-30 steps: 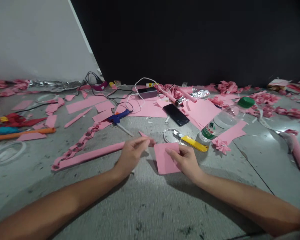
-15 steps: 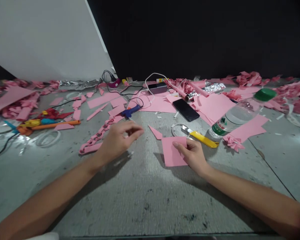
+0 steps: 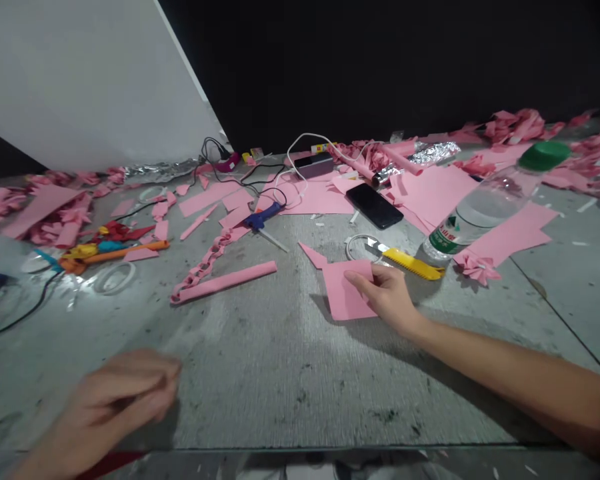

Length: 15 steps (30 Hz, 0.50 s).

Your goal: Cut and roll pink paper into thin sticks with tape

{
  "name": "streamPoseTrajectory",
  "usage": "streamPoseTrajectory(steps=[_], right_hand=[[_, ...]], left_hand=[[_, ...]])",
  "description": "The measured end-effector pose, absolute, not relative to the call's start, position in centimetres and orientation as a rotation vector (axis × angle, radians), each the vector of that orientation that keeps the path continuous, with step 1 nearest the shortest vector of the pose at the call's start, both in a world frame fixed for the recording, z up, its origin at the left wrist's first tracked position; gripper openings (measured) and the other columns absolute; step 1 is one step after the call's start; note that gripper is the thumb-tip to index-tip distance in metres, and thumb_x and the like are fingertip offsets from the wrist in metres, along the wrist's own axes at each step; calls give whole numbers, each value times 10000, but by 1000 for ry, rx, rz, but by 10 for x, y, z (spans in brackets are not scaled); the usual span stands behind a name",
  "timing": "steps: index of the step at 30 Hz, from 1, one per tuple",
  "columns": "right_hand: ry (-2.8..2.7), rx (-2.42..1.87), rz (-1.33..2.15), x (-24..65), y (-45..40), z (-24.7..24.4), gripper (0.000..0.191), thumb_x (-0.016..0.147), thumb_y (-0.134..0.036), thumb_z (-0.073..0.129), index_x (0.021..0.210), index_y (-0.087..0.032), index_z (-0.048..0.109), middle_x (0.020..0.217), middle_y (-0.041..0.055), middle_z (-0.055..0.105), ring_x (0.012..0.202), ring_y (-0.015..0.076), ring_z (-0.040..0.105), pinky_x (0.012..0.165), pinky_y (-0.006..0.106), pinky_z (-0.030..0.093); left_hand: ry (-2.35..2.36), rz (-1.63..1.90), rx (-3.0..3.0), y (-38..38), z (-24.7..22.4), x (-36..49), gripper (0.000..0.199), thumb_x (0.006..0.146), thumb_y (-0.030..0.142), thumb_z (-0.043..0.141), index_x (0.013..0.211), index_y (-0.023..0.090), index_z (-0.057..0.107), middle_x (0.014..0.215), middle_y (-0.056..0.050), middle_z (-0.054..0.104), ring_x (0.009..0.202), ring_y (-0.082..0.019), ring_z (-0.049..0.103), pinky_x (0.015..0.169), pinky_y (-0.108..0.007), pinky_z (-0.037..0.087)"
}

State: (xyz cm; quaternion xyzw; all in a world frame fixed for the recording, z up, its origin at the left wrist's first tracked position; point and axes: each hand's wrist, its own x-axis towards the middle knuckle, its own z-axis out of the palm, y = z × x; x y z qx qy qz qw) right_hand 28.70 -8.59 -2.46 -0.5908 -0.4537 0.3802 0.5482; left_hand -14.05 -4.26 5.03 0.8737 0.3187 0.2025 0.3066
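Between thumb and fingers, my right hand (image 3: pixel 393 297) holds a square of pink paper (image 3: pixel 344 293) just above the table. My left hand (image 3: pixel 125 393) is over the near left edge of the table, its fingers curled with the fingertips pressed together; whether anything small is between them is hidden. A pointed pink scrap (image 3: pixel 312 255) lies at the square's upper left corner. Behind my right hand are a yellow box cutter (image 3: pixel 413 263) and a roll of clear tape (image 3: pixel 353 248). A pink paper chain (image 3: pixel 207 265) and a rolled pink tube (image 3: pixel 235 279) lie left of centre.
A water bottle (image 3: pixel 480 210) leans at the right, by a pink paper flower (image 3: pixel 480 269). Farther back are a black phone (image 3: pixel 374 205), a blue glue gun (image 3: pixel 264 217) and cables. An orange glue gun (image 3: pixel 115 255) lies left, among pink scraps.
My left hand has moved down and left to the near edge, uncovering the pink tube and the blue glue gun's stick. My right hand still holds the pink square. The view has tilted slightly.
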Motion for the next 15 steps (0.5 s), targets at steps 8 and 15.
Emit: streamPoseTrajectory(steps=[8,15], right_hand=[[-1063,-1399,909,286,-88,-23,531,849,-640,775,628,-204,569,603,-19,449,584,129,386,524,280,307],[-1065,-1403,895,287,-87,-25,516,871,-644,766,686,-180,638,616,-9,480,586,133,401,530,280,322]], left_hand=[[901,729,1851,9,30,26,274,990,461,706,1018,241,867,811,-51,789,712,-188,719,699,-293,585],[583,783,1705,39,-6,93,360,1017,469,668,995,180,881,915,-99,775,840,-207,678,819,-337,554]])
